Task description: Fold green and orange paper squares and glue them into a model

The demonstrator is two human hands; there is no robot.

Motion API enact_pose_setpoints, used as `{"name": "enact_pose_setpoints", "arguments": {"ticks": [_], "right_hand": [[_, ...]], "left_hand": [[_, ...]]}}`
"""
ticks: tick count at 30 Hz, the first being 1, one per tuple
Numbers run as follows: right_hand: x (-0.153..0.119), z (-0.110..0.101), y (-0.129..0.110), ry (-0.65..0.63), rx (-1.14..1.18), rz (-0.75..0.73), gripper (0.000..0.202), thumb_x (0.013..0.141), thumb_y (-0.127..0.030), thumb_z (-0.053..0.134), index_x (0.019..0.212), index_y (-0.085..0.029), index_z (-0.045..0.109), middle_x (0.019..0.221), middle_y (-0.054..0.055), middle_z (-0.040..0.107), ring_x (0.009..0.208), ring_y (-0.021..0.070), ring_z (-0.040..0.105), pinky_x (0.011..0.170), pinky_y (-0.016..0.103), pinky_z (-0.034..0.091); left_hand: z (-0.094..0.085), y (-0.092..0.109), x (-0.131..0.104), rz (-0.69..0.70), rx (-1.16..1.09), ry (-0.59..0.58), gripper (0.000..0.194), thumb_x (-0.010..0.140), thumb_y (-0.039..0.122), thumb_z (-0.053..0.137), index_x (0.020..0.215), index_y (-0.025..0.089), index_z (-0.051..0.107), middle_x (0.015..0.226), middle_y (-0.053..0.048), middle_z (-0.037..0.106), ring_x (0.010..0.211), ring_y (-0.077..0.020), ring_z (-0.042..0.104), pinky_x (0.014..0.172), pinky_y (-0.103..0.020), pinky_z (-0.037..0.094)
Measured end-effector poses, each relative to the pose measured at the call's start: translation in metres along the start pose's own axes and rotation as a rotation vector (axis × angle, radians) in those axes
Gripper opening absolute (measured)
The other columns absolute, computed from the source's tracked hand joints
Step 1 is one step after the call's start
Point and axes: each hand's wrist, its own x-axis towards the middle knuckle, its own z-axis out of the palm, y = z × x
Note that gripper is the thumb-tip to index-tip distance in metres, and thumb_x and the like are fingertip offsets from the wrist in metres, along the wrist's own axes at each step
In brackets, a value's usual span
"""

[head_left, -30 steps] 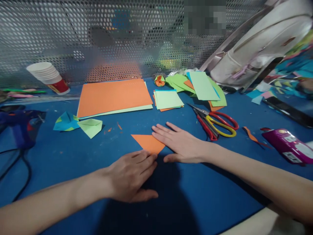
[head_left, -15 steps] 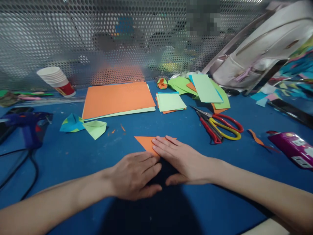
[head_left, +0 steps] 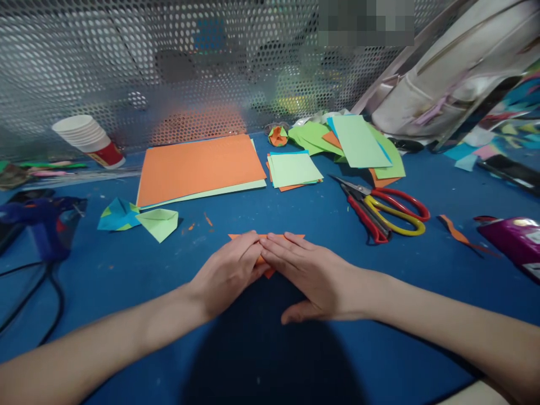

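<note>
A folded orange paper triangle (head_left: pixel 269 273) lies on the blue table, its long edge away from me and one corner pointing toward me. My left hand (head_left: pixel 230 270) rests on its left part with the fingers extended together. From the other side, my right hand (head_left: pixel 314 275) presses flat on the paper, fingers stretched out and thumb apart. The fingertips of both hands meet near the middle of the triangle and hide most of it. Neither hand grips anything.
Beyond the hands lie large orange sheets (head_left: pixel 202 171) and small pale green squares (head_left: pixel 295 170). Scissors (head_left: pixel 390 209) are at right, near a purple object (head_left: pixel 514 239). At left are folded papers (head_left: pixel 159 223), a blue glue gun (head_left: pixel 44 225) and stacked paper cups (head_left: pixel 90 142).
My left hand has moved up from the triangle's near corner to its far edge, uncovering that corner. My right hand stays in nearly the same place. The view has shifted slightly.
</note>
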Motion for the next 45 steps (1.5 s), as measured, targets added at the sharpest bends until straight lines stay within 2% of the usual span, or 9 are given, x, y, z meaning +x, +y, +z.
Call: {"name": "enact_pose_setpoints", "arguments": {"ticks": [9, 18, 21, 24, 26, 30, 35, 40, 45], "right_hand": [[-0.015, -0.002, -0.004, 0.0, -0.25, 0.165, 0.098, 0.07, -0.068, 0.056, 0.134, 0.003, 0.038, 0.142, 0.026, 0.031, 0.133, 0.0354, 0.029, 0.108, 0.049, 0.032], [-0.024, -0.012, -0.011, 0.163, -0.568, 0.415, 0.084, 0.08, -0.066, 0.042, 0.111, 0.01, 0.06, 0.115, 0.032, 0.058, 0.109, 0.0414, 0.056, 0.103, 0.055, 0.034], [-0.018, -0.008, -0.016, 0.245, -0.556, 0.313, 0.078, 0.083, -0.063, 0.039, 0.117, 0.006, 0.057, 0.125, 0.028, 0.053, 0.118, 0.0411, 0.048, 0.103, 0.056, 0.033], [-0.01, 0.004, -0.02, 0.182, -0.418, 0.041, 0.08, 0.084, -0.066, 0.033, 0.126, 0.0, 0.05, 0.134, 0.021, 0.047, 0.127, 0.034, 0.041, 0.105, 0.047, 0.036], [-0.008, 0.013, -0.02, 0.122, -0.356, -0.013, 0.083, 0.083, -0.068, 0.033, 0.129, 0.0, 0.048, 0.136, 0.021, 0.045, 0.128, 0.0321, 0.04, 0.104, 0.044, 0.037], [-0.014, 0.016, -0.017, 0.053, -0.347, 0.032, 0.087, 0.077, -0.071, 0.041, 0.13, -0.002, 0.047, 0.136, 0.029, 0.041, 0.128, 0.0389, 0.038, 0.101, 0.051, 0.038], [-0.029, -0.001, -0.017, 0.051, -0.367, 0.136, 0.077, 0.074, -0.068, 0.051, 0.127, -0.011, 0.053, 0.132, 0.03, 0.045, 0.124, 0.0431, 0.041, 0.095, 0.055, 0.042], [-0.028, -0.014, -0.017, 0.135, -0.402, 0.161, 0.06, 0.081, -0.058, 0.052, 0.119, -0.012, 0.059, 0.124, 0.023, 0.056, 0.116, 0.0372, 0.053, 0.094, 0.053, 0.045], [-0.02, -0.018, -0.006, 0.307, -0.397, 0.173, 0.038, 0.09, -0.032, 0.046, 0.12, -0.01, 0.056, 0.129, 0.015, 0.055, 0.121, 0.0294, 0.05, 0.098, 0.047, 0.044]], "left_hand": [[0.007, 0.0, -0.015, -0.036, 0.314, -0.034, 0.04, 0.089, 0.036, 0.045, 0.101, 0.002, 0.061, 0.109, -0.025, 0.065, 0.102, -0.0319, 0.063, 0.084, -0.04, 0.053], [0.002, 0.003, -0.012, -0.11, 0.463, -0.068, 0.054, 0.085, 0.045, 0.044, 0.099, -0.002, 0.065, 0.105, -0.028, 0.066, 0.096, -0.0353, 0.065, 0.08, -0.043, 0.055], [0.003, 0.005, -0.012, -0.125, 0.435, -0.057, 0.055, 0.085, 0.045, 0.043, 0.099, -0.004, 0.065, 0.105, -0.029, 0.065, 0.096, -0.0366, 0.065, 0.079, -0.045, 0.054], [0.002, 0.005, -0.012, -0.159, 0.372, -0.061, 0.06, 0.084, 0.048, 0.043, 0.101, -0.005, 0.064, 0.106, -0.03, 0.064, 0.098, -0.0383, 0.063, 0.081, -0.047, 0.053], [-0.001, 0.004, -0.012, -0.188, 0.318, -0.091, 0.062, 0.082, 0.052, 0.044, 0.103, -0.003, 0.064, 0.11, -0.03, 0.063, 0.102, -0.0383, 0.062, 0.084, -0.048, 0.052], [-0.009, 0.003, -0.01, -0.233, 0.249, -0.176, 0.064, 0.077, 0.055, 0.049, 0.105, 0.0, 0.063, 0.115, -0.026, 0.062, 0.106, -0.0369, 0.06, 0.086, -0.047, 0.051], [-0.012, 0.003, -0.012, -0.219, 0.246, -0.209, 0.067, 0.076, 0.055, 0.052, 0.108, -0.003, 0.062, 0.117, -0.027, 0.06, 0.108, -0.0372, 0.058, 0.091, -0.048, 0.049], [-0.016, 0.002, -0.016, -0.189, 0.222, -0.192, 0.065, 0.076, 0.054, 0.054, 0.11, 0.0, 0.061, 0.125, -0.028, 0.054, 0.116, -0.0394, 0.052, 0.097, -0.052, 0.043], [-0.02, -0.008, -0.015, -0.129, 0.051, -0.216, 0.05, 0.08, 0.03, 0.053, 0.125, 0.009, 0.05, 0.137, -0.019, 0.046, 0.127, -0.0312, 0.043, 0.101, -0.05, 0.04]]}}
